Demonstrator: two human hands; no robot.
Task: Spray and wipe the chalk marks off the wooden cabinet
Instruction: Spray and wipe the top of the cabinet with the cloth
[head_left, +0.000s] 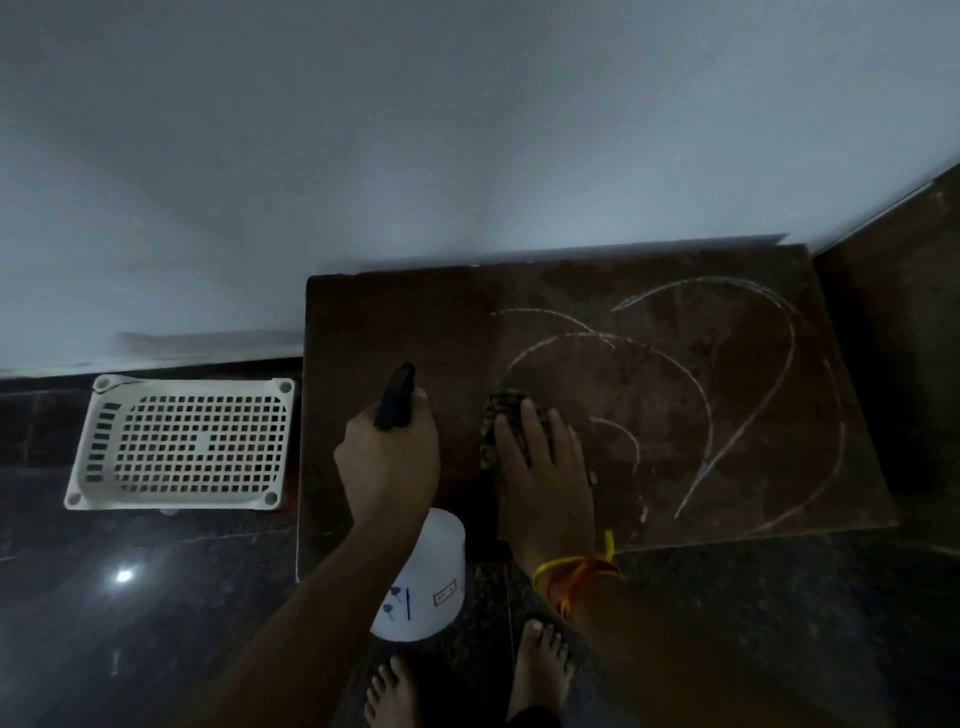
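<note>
The wooden cabinet (415, 322) stands against the pale wall (363, 130), its dark brown top seen from above. White chalk marks (696, 395) — several long curved arcs — cover the middle and right part of the top, reaching from the far edge to the near right corner; the left part of the top looks bare of chalk.

The left hand (389, 462) is over the near left part of the top, fingers curled round the black trigger head of a spray bottle (423, 582); the nozzle points toward the far side, and the white bottle body hangs below the hand, in front of the cabinet's near edge.

The right hand (545, 473) lies flat with fingers straight, pressing a dark patterned cloth (501, 415) onto the top just left of the inner arcs. Yellow and orange threads (576, 571) circle that wrist.

On the dark polished floor (130, 597) to the left of the cabinet lies a white perforated plastic tray (182, 441) — close beside the cabinet's side. Two bare feet (540, 660) stand at the near edge
</note>
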